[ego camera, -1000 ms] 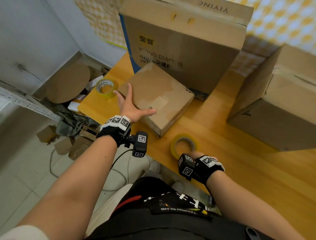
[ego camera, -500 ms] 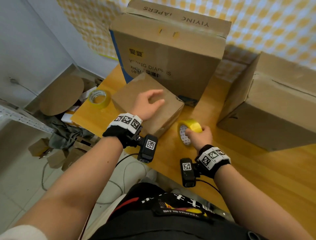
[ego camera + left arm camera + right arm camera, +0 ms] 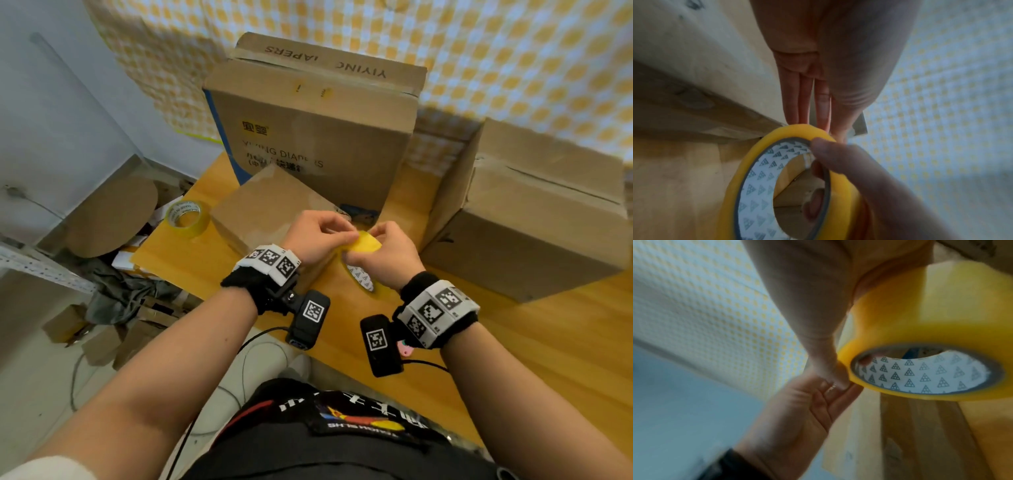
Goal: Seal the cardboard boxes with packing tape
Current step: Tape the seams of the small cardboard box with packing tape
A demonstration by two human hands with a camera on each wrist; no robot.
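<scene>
A yellow packing tape roll (image 3: 364, 245) with a white printed core is held on edge just above the wooden table (image 3: 513, 342), at the near right corner of a small brown cardboard box (image 3: 260, 205). My right hand (image 3: 380, 236) grips the roll from the right, with a finger through its core (image 3: 756, 170). My left hand (image 3: 337, 230) reaches over the small box and pinches at the roll's upper rim (image 3: 844, 368) with thumb and fingertips. No loose tape end shows. The left wrist view shows my left fingers (image 3: 803, 105) touching the yellow rim.
A tall diaper box (image 3: 315, 130) stands behind the small box. A large plain box (image 3: 534, 219) sits at the right. A second tape roll (image 3: 186, 219) lies near the table's left edge. Cardboard scraps and cloth (image 3: 116, 294) litter the floor at the left.
My right hand lifted the tape roll off the table and brought it toward the small box. My left hand left the top of the box and came onto the roll.
</scene>
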